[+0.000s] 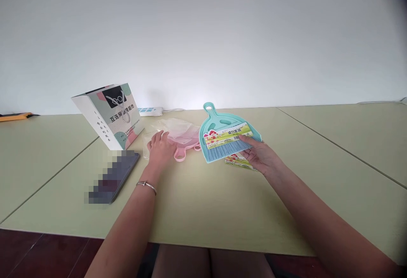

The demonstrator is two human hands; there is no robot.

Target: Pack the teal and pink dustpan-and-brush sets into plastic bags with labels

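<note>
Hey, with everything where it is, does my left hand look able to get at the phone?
Probably yes: the phone lies close beside your left hand, with nothing visible between them. The hand would likely just need to leave the clear plastic.

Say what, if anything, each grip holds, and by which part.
Right grip: teal dustpan, by the lower right edge, thumb on the brush label. Left grip: at plastic bag and pink dustpan; hold cannot be told.

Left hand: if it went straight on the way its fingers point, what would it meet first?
Probably the clear plastic wrapper just ahead of the left hand; they may already touch, as depth is unclear. Beyond it stands the wall.
</note>
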